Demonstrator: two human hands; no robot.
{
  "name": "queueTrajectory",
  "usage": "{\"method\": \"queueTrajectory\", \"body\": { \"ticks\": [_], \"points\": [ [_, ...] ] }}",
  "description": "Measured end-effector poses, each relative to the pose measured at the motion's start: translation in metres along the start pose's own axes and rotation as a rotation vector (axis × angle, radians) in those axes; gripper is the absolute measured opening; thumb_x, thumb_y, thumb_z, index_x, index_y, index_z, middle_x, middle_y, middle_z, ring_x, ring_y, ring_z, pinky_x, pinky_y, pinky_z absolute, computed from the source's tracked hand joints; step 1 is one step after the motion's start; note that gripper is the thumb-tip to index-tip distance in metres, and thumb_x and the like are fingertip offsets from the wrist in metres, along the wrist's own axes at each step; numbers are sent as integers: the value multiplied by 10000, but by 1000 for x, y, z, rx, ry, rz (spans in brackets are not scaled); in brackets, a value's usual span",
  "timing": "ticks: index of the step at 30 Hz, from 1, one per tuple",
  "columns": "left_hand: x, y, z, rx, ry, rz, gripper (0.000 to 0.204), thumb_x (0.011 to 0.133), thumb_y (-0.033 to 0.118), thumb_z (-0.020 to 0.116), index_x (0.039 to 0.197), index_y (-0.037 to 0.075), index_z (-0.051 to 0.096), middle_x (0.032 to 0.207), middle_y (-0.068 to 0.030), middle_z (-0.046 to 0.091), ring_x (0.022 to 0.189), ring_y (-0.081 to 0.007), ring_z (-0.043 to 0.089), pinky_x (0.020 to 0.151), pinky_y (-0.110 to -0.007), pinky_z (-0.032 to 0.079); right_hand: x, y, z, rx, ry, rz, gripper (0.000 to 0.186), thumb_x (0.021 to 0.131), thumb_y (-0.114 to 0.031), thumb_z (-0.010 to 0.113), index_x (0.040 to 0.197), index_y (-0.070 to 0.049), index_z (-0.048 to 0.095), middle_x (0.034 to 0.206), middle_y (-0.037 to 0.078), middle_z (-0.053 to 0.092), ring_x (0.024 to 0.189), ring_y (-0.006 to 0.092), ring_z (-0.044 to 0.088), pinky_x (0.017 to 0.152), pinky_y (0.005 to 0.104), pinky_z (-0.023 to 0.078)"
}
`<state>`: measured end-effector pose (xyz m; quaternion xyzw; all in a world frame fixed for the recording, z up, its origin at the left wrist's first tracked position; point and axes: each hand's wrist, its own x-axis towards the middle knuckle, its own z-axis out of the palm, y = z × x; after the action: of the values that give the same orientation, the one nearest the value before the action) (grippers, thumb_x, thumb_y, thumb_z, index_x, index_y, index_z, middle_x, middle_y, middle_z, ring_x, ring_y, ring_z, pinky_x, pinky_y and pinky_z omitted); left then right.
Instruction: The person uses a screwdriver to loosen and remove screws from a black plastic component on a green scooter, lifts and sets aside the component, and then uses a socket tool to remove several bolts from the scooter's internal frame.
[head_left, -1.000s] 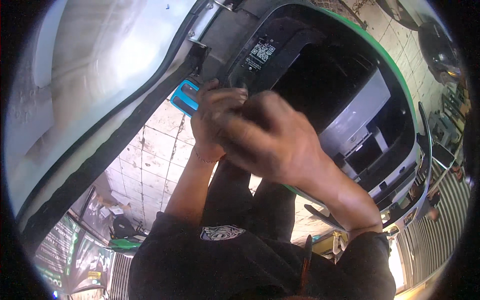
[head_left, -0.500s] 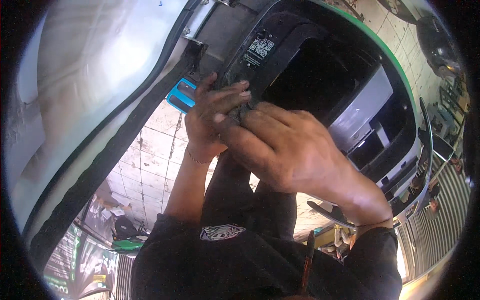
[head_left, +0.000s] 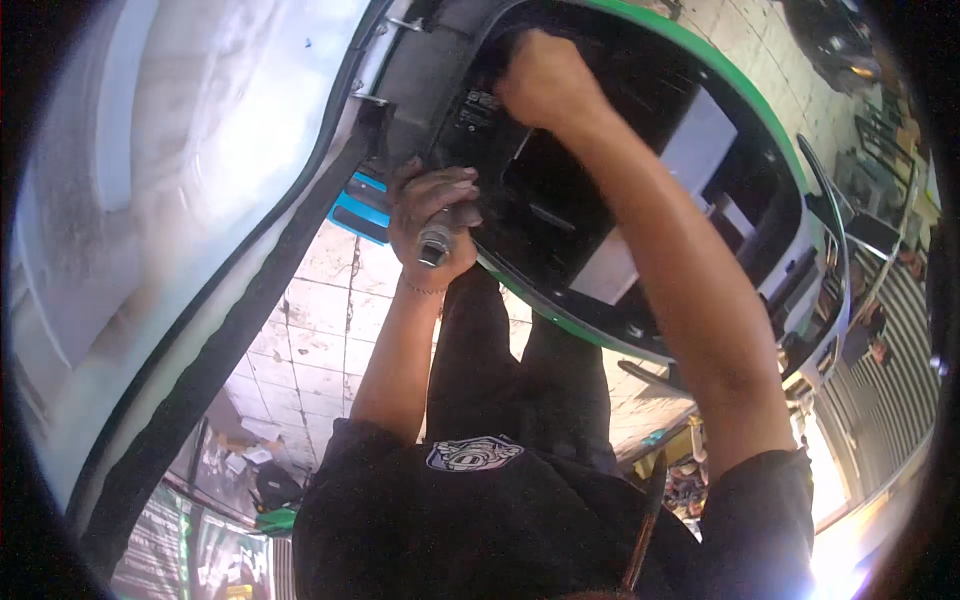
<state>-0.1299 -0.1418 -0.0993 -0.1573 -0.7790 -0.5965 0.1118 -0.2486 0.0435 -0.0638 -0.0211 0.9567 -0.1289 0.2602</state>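
My left hand is closed around a short metal cylinder, its round silver end facing down toward me. The rest of that cylinder is hidden in my fingers. Beyond it, my right hand reaches to the far left corner of a black, green-rimmed compartment of what looks like a scooter. The right fingers are curled inward, and whatever they hold is hidden. Just below the right hand a small printed label sits on the black inner wall. A pale flat panel shows inside the compartment.
To the left rises a large pale panel with dark edging. A bright blue two-slotted object lies near my left hand. White floor tiles show below. Another dark vehicle stands at the far right, and a curved metal rail borders the compartment.
My right hand has moved from beside the left hand up to the compartment's far corner. The left hand has turned, and the metal cylinder now shows in it.
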Motion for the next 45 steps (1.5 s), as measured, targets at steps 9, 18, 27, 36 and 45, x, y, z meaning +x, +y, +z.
{"method": "queueTrajectory", "body": {
  "ticks": [9,18,27,36,45],
  "points": [
    [-3,-14,0,118,-9,221,116,949,274,618,965,158,613,907,-5,712,864,-183,714,969,-395,440,-12,12,0,47,167,181,235,829,-188,668,901,31,711,1003,240,673,961,405,666,892,470,527],
    [0,-6,2,-38,40,55,156,898,249,701,983,149,616,872,-10,720,844,-175,716,956,-387,440,-14,24,2,498,376,451,433,762,-256,802,1068,28,687,962,205,726,925,317,706,845,385,553],
    [2,-3,5,-46,81,59,165,883,228,717,986,150,615,861,-8,722,842,-167,716,943,-376,442,-4,10,12,56,397,230,131,859,-65,580,893,13,680,877,280,680,876,431,688,794,494,568],
    [-2,-6,5,-84,77,27,124,875,234,719,930,162,634,875,-9,723,832,-172,712,958,-370,440,1,20,26,-51,282,84,168,833,-78,566,964,-22,655,962,282,642,889,444,660,763,506,554],
    [-2,-9,1,-74,38,91,198,859,210,736,1007,164,612,906,-5,720,869,-172,706,969,-375,440,-1,13,27,70,412,136,264,822,-94,596,1070,-50,674,991,288,638,923,463,646,813,520,536]
  ]
}}
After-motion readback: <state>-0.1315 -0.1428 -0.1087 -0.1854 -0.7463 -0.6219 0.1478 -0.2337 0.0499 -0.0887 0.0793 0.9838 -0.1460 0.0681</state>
